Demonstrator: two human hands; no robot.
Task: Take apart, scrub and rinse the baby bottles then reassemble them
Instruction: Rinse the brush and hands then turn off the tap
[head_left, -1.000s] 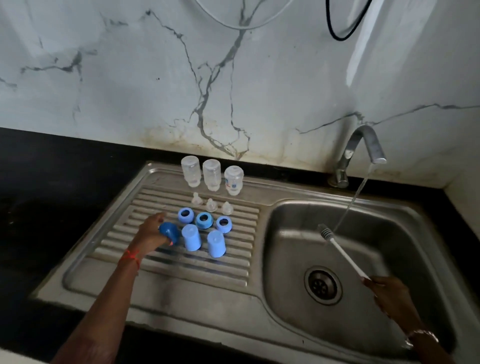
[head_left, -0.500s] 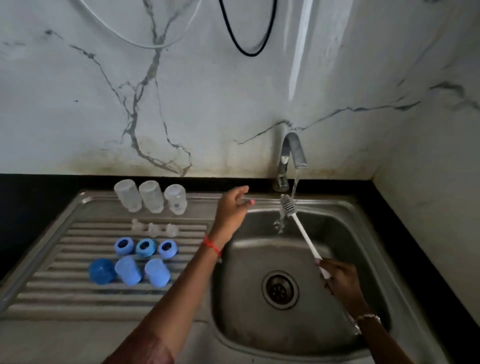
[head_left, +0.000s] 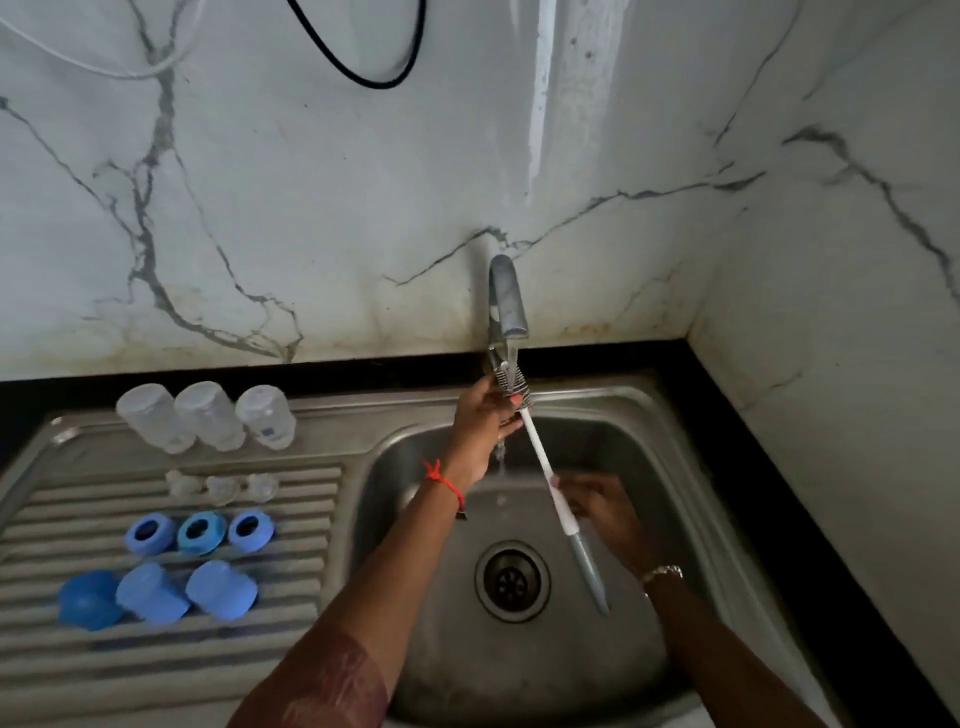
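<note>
No words or numbers can be read; the small blue mark on one clear bottle (head_left: 266, 417) is too blurry.

Three clear bottles (head_left: 208, 415), three teats (head_left: 223, 488), blue rings (head_left: 200, 532), blue caps (head_left: 156, 592) — separate rows on the drainboard (head_left: 156, 675).

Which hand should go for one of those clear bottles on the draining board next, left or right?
Left, probably. The clear bottles stand on the draining board on that side, and the left hand only pinches the bristles of the bottle brush, while the right hand grips its handle.
</note>
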